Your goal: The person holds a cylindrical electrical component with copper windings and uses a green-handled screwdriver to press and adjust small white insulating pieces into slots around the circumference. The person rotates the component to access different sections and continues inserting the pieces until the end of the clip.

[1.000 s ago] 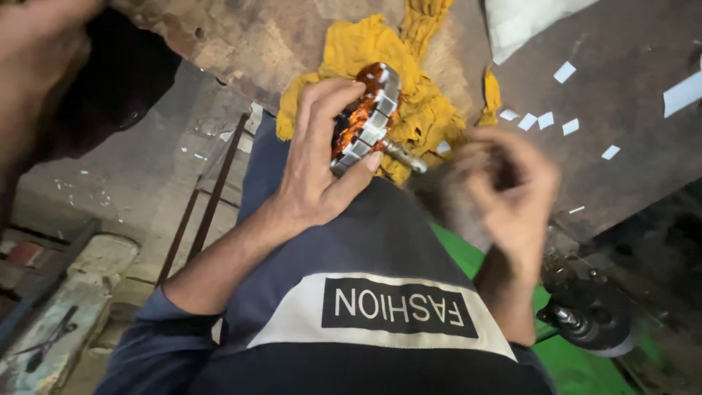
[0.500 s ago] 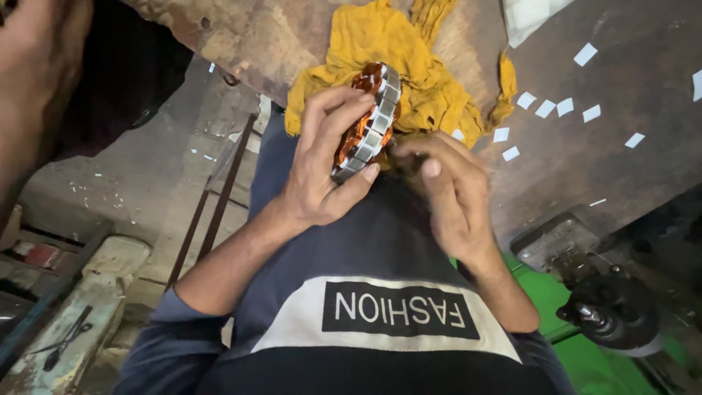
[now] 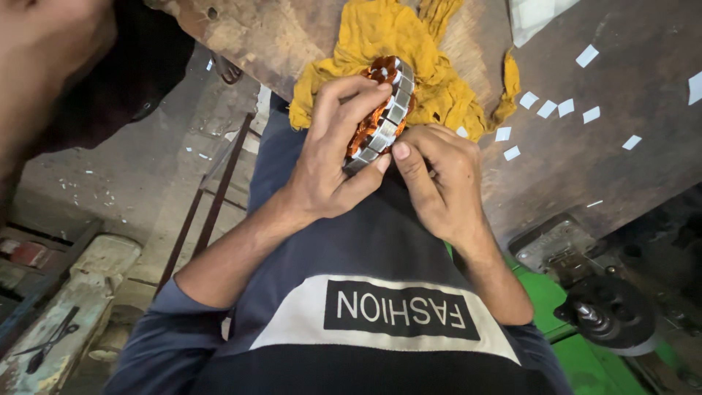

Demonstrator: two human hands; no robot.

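So the biggest thing here is the workbench (image 3: 607, 161), a rough brown slab of wood or rusty metal, scuffed and stained all over. Draped on its near edge is a mustard-yellow rag (image 3: 380, 44), soft and crumpled, with a frayed look. To the right there's a scatter of little white paper slips (image 3: 548, 108), flat and cut square-ish. Down at the lower right sits a dark round metal part on a green machine base (image 3: 607, 311), looks greasy.

The motor stator (image 3: 380, 110) is held up just in front of the rag, between both hands, over the person's lap. It's a ring of stacked steel plates, grey and shiny on the outer edge, with copper-orange windings packed inside.

Left hand (image 3: 329, 157) is wrapped around it, fingers curled over the top, thumb pressing from below. Right hand (image 3: 439, 179) has its fingers bunched narrow, thumb tip pushed against the lower rim of the ring; can't tell if it's pinching anything.

Progress-wise: my guess is the coils are already wound, since the slots look full of copper. Plenty of slips are unused on the bench, so the work around the rim looks only partly done.
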